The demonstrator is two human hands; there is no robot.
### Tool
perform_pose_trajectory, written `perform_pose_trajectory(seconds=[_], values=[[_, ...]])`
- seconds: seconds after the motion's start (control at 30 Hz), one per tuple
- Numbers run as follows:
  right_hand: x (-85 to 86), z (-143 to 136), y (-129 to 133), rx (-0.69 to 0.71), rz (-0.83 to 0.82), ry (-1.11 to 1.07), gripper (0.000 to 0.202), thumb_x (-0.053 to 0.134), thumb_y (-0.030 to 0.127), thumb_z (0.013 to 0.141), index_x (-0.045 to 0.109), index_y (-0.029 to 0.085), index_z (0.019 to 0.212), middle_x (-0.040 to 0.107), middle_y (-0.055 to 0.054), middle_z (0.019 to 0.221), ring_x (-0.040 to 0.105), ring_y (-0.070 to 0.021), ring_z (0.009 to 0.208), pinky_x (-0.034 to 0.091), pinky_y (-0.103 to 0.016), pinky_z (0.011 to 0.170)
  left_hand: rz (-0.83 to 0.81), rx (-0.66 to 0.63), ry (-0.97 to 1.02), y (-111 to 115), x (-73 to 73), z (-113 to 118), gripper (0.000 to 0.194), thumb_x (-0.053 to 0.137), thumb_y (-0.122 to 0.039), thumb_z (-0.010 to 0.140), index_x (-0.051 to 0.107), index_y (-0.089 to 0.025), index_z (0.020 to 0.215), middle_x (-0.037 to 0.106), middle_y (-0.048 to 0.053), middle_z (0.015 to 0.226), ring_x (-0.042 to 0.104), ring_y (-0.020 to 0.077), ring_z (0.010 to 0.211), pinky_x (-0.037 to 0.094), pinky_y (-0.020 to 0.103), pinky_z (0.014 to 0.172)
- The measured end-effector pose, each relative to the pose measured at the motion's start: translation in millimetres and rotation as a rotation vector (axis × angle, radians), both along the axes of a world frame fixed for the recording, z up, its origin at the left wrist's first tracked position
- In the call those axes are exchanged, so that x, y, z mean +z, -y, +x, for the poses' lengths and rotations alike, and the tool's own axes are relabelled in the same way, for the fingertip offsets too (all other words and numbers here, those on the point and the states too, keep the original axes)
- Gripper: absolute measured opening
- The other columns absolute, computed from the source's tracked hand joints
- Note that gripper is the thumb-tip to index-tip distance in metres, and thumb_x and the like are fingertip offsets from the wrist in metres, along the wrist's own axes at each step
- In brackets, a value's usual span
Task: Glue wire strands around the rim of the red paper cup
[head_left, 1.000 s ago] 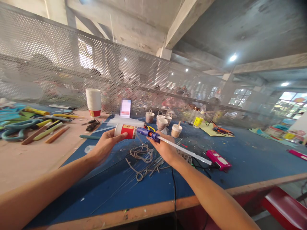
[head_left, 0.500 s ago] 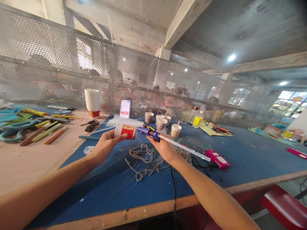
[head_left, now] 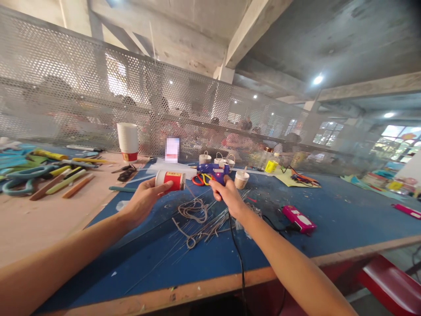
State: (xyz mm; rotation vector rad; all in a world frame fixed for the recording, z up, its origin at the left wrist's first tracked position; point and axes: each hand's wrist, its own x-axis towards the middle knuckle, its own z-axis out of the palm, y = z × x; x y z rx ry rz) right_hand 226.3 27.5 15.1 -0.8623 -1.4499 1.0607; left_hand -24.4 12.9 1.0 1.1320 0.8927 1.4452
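Note:
My left hand is closed around a paper cup, white with a red printed band, tipped on its side above the table. In my right hand is a blue glue gun, its nozzle toward the left and a pale glue stick running out of its back. A gap separates the nozzle from the cup. Beneath both hands lie a coil of grey cord and several thin wires. Red and yellow scissors handles show just under the glue gun.
A stack of paper cups stands at the back left. Small cord-handled buckets and a tub with a stick sit behind the glue gun. A pink box lies right; teal scissors and clay tools lie left. The black cable hangs over the front edge.
The glue gun has pulled back from the cup's rim and swung round, so its glue stick now points away to the back right. My left hand and the cup have barely moved.

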Motion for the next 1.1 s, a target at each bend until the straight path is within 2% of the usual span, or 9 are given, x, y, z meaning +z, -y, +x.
perform_pose_trajectory(seconds=[0.1, 0.27, 0.4, 0.57, 0.67, 0.8, 0.97, 1.1], values=[[-0.7, -1.3, -0.3, -0.030, -0.047, -0.043, 0.022, 0.069, 0.034, 0.078, 0.050, 0.021, 0.081, 0.056, 0.007, 0.063, 0.046, -0.0058, 0.044, 0.036, -0.020, 0.045, 0.003, 0.007, 0.009, 0.6, 0.8, 1.1, 0.037, 0.092, -0.037, 0.067, 0.080, -0.015, 0.094, 0.084, 0.008, 0.093, 0.074, 0.0230, 0.090, 0.052, 0.034, 0.094], [-8.8, 0.4, -8.0, -0.108, -0.143, 0.006, 0.027, 0.070, 0.040, 0.074, 0.062, 0.019, 0.091, 0.065, 0.001, 0.075, 0.059, -0.0126, 0.055, 0.045, -0.024, 0.049, -0.002, 0.024, -0.005, 0.6, 0.4, 1.1, 0.040, 0.093, -0.039, 0.064, 0.081, -0.015, 0.094, 0.084, 0.008, 0.095, 0.074, 0.0245, 0.090, 0.052, 0.037, 0.096], [-18.7, 5.6, -19.0, -0.238, -0.079, 0.174, 0.029, 0.071, 0.046, 0.076, 0.070, 0.018, 0.082, 0.064, 0.000, 0.070, 0.059, -0.0159, 0.067, 0.045, -0.026, 0.060, 0.001, 0.034, -0.012, 1.3, 2.1, 1.8, 0.039, 0.093, -0.040, 0.064, 0.081, -0.016, 0.092, 0.083, 0.007, 0.091, 0.074, 0.0234, 0.090, 0.052, 0.034, 0.095], [-29.4, 8.9, -29.4, -0.321, -0.070, 0.411, 0.041, 0.067, 0.057, 0.081, 0.073, 0.017, 0.073, 0.061, 0.000, 0.061, 0.057, -0.0175, 0.064, 0.037, -0.027, 0.058, 0.026, 0.034, -0.034, 0.5, 0.5, 3.2, 0.039, 0.092, -0.041, 0.064, 0.081, -0.016, 0.091, 0.083, 0.008, 0.093, 0.074, 0.0254, 0.091, 0.052, 0.036, 0.093], [-31.1, 6.5, -30.6, -0.328, -0.064, 0.519, 0.038, 0.070, 0.055, 0.081, 0.074, 0.017, 0.078, 0.068, -0.001, 0.069, 0.062, -0.0192, 0.070, 0.037, -0.027, 0.060, 0.016, 0.031, -0.049, 1.1, -0.9, 4.5, 0.038, 0.092, -0.042, 0.064, 0.081, -0.016, 0.090, 0.083, 0.009, 0.095, 0.073, 0.0258, 0.092, 0.052, 0.036, 0.093], [-28.9, 1.4, -29.1, -0.440, -0.036, 0.700, 0.038, 0.076, 0.054, 0.079, 0.070, 0.018, 0.088, 0.075, -0.006, 0.087, 0.068, -0.0217, 0.084, 0.042, -0.028, 0.069, 0.013, 0.018, -0.046, 4.7, -0.2, 7.0, 0.040, 0.091, -0.041, 0.065, 0.081, -0.016, 0.093, 0.083, 0.009, 0.098, 0.073, 0.0263, 0.095, 0.052, 0.036, 0.094], [-32.0, -0.8, -33.1, -0.492, -0.014, 0.852, 0.034, 0.073, 0.055, 0.082, 0.066, 0.022, 0.080, 0.074, -0.007, 0.083, 0.070, -0.0246, 0.083, 0.042, -0.030, 0.069, 0.017, -0.007, -0.056, 11.0, 2.3, 10.2, 0.034, 0.088, -0.039, 0.071, 0.081, -0.017, 0.096, 0.083, 0.009, 0.100, 0.075, 0.0268, 0.096, 0.054, 0.035, 0.092], [-35.7, 0.4, -35.9, -0.526, 0.003, 0.961, 0.032, 0.070, 0.054, 0.085, 0.067, 0.022, 0.083, 0.075, -0.008, 0.087, 0.071, -0.0260, 0.087, 0.044, -0.031, 0.071, 0.023, -0.020, -0.070, 12.1, 2.1, 11.8, 0.035, 0.088, -0.039, 0.070, 0.081, -0.015, 0.095, 0.083, 0.013, 0.101, 0.076, 0.0328, 0.099, 0.056, 0.041, 0.092]])
